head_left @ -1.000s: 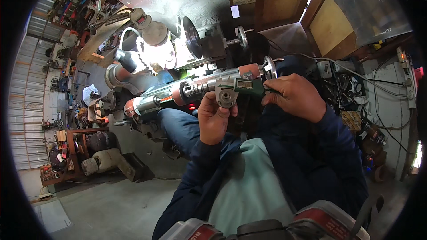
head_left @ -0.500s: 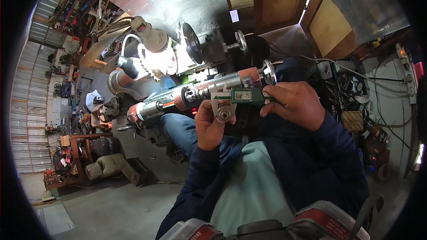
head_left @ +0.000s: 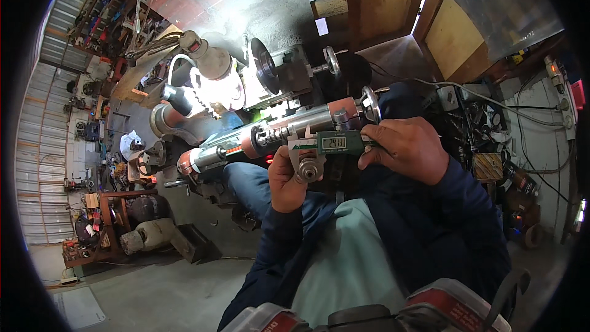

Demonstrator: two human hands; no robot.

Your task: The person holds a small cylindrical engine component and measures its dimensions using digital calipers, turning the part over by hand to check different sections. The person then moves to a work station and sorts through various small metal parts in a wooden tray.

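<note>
Head view: the person's left hand (head_left: pixel 287 185) is closed around a stepped, ring-shaped metal part (head_left: pixel 308 170), pinching it between thumb and fingers so that its round, bored end faces up toward the camera. The right hand (head_left: pixel 405 149) grips the right end of a green-bodied digital caliper (head_left: pixel 341 142), its thumb and forefinger on the body just beside the lit grey display. The caliper lies nearly level between the two hands, its measuring end over the upper edge of the metal part; one jaw comes down along the part's left side, next to the left hand, while the contact at the other side is too small to make out. Both hands are above the lap, in front of a machine with a long silver-and-red cylinder (head_left: pixel 310 120), which slants up to the right and ends in a handwheel (head_left: pixel 371 106) just beyond the right hand. Behind the cylinder stand a dark disc wheel (head_left: pixel 264 64) and a second handwheel (head_left: pixel 332 60), with a black lamp (head_left: pixel 177 99) throwing bright light across the machine. At the left are a white plastic bag (head_left: pixel 130 143) and a corrugated metal wall (head_left: pixel 46 166); at the right, a grey cable (head_left: pixel 485 93) runs past wooden panels (head_left: pixel 458 37).
</note>
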